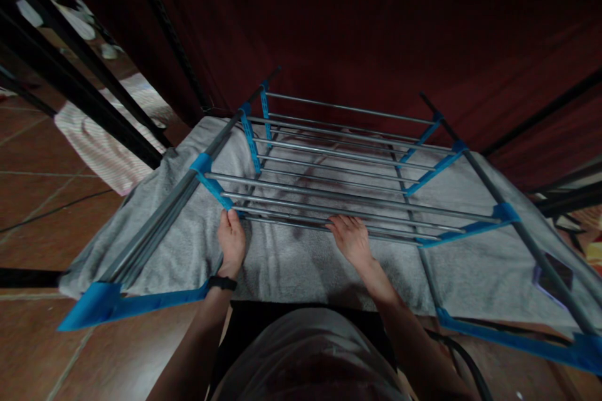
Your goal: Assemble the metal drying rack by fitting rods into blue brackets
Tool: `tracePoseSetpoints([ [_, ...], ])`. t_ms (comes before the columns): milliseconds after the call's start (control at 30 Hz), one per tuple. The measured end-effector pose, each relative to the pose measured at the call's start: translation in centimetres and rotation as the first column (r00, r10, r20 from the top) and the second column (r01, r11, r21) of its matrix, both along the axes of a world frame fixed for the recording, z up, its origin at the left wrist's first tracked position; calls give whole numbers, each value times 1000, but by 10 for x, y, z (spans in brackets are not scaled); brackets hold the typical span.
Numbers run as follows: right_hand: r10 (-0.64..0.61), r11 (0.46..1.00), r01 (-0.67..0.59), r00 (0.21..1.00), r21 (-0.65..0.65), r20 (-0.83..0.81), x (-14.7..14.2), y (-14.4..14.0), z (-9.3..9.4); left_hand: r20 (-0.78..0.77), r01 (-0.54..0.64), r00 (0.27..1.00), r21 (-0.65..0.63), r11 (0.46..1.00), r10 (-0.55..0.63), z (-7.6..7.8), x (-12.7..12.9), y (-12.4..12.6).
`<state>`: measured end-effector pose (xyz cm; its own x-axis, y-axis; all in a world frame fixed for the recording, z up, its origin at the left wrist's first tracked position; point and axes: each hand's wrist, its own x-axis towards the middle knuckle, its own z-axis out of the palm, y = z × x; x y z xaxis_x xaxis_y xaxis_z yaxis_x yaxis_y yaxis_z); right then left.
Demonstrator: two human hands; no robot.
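Observation:
A metal rack (pixel 329 191) with grey rods and blue plastic brackets, shaped like a shoe rack or drying rack, lies across a grey towel-like cloth (pixel 282 263). My left hand (pixel 232 239) pinches the lower end of a blue bracket (pixel 214 189), where the lowest rod joins it; a black band circles that wrist. To the right, my right hand (pixel 350 238) has its fingers curled over the lowest rods near their middle. Its thumb is mostly hidden. Long side poles (pixel 160 216) slant toward me, ending in blue foot pieces (pixel 96 304).
A phone (pixel 554 279) lies on the cloth at the right, beside a pole. Dark red fabric (pixel 367 31) hangs behind. Black metal bars (pixel 79 75) and a striped cloth (pixel 110 138) are at the left, above a tiled floor (pixel 42 200).

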<state>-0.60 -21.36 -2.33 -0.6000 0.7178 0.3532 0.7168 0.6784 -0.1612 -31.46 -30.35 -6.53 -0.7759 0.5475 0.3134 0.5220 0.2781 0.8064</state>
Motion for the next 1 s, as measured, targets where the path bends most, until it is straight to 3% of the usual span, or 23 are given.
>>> tracePoseSetpoints([
  [433,4,1000,-4,997,-3,-75,11,-6,3,8,17,1000,20,1000,-18,-1,0,-2],
  [1000,-49,998,50,999,30,-20,28,2,-2,-5,19,1000,1,1000,-19,1,0,-2],
])
